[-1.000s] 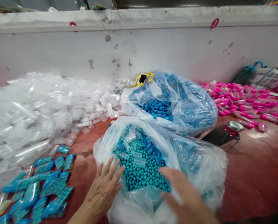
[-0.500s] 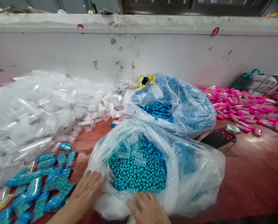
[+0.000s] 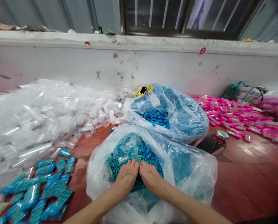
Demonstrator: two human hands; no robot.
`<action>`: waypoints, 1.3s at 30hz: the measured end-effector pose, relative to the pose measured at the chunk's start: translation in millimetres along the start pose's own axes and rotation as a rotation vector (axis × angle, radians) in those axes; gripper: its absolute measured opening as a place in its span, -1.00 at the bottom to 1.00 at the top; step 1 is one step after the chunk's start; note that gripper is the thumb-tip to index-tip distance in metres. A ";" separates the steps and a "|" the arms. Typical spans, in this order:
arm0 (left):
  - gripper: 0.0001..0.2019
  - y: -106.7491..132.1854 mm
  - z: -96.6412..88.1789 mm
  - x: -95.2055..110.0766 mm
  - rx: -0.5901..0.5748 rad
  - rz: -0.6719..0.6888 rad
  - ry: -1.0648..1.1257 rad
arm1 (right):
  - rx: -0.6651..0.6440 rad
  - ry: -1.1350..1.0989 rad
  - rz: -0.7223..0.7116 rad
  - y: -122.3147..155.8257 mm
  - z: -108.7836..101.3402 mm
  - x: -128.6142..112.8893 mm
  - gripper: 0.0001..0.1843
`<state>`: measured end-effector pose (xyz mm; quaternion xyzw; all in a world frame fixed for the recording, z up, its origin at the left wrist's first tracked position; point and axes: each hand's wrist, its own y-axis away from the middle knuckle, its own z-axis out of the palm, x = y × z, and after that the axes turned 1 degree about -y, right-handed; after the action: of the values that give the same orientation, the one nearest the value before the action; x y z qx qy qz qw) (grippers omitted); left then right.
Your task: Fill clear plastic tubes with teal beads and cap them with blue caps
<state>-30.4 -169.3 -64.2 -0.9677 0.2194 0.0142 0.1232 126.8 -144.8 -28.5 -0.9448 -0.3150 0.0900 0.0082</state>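
Observation:
A translucent plastic bag point(image 3: 99, 186) stands open in front of me, with many small teal beads point(image 3: 115, 168) inside. Blue caps point(image 3: 156, 163) and clear plastic tubes point(image 3: 123, 159) lie among the beads. My left hand point(image 3: 127, 174) reaches into the bag, fingers stretched forward over the beads, tips near the clear tubes. My right hand point(image 3: 150, 175) mirrors it from the other side. The fingertips of both hands almost meet in the middle. No item shows in either hand, though the undersides of the fingers are hidden.
A big heap of clear tubes point(image 3: 47, 109) spreads at left, with several filled blue-capped tubes point(image 3: 57, 183) nearer me. Behind stands a bag of blue caps point(image 3: 187, 115). Pink-capped tubes point(image 3: 237, 115) lie at right on the red table point(image 3: 246, 174), near a dark silver-lidded container point(image 3: 211, 143).
Both hands have moved from the bag's near rim forward onto the beads, coming close together. The near rim is pushed down under my forearms. The view has tilted up.

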 end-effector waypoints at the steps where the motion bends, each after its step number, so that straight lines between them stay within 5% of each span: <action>1: -0.58 2.3 11.7 0.0 0.057 0.020 -0.016 | -0.017 -0.010 -0.005 -1.3 7.9 1.3 -0.76; 4: -0.57 16.0 30.0 -2.7 0.203 0.107 -0.022 | -0.075 -0.076 0.003 3.6 15.6 1.2 -0.79; 7: -0.61 25.5 27.2 -1.7 0.233 0.088 -0.030 | -0.181 -0.256 -0.020 5.2 -5.2 -0.6 -0.84; 11: -0.70 20.8 11.0 1.5 0.081 0.033 -0.007 | -0.388 -0.456 -0.062 -14.7 -48.5 3.1 -0.88; 14: -0.72 19.9 4.9 -1.3 -0.061 -0.069 0.056 | -0.222 -0.307 0.105 -35.4 -61.2 8.2 -0.82; 20: -0.65 30.9 12.7 -5.8 0.151 -0.126 0.123 | -0.136 -0.376 0.191 -48.2 -24.4 12.7 -0.94; 22: -0.68 23.7 6.3 -6.5 0.049 -0.221 0.251 | -0.154 -0.472 0.217 -44.9 -12.8 14.1 -0.92; 27: -0.80 -8.4 -24.9 -12.8 -0.284 -0.408 0.497 | -0.245 -1.182 0.491 -37.9 -4.8 18.8 -0.89; 29: -0.84 -14.4 -31.8 -14.3 -0.353 -0.437 0.545 | -0.235 -1.255 0.525 -36.5 -6.1 20.3 -0.88; 35: -0.88 -13.9 -28.6 -16.9 -0.305 -0.472 0.683 | -0.114 -1.182 0.519 -33.4 -7.6 22.9 -0.84; 39: -0.75 -18.5 -20.0 -23.1 -0.254 -0.613 1.107 | -0.106 -1.243 0.537 -31.5 -4.9 18.5 -0.85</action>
<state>-43.9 -148.3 -38.6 -0.8578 -0.0391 -0.4969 -0.1254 123.4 -108.3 -24.5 -0.7621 -0.0196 0.5997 -0.2434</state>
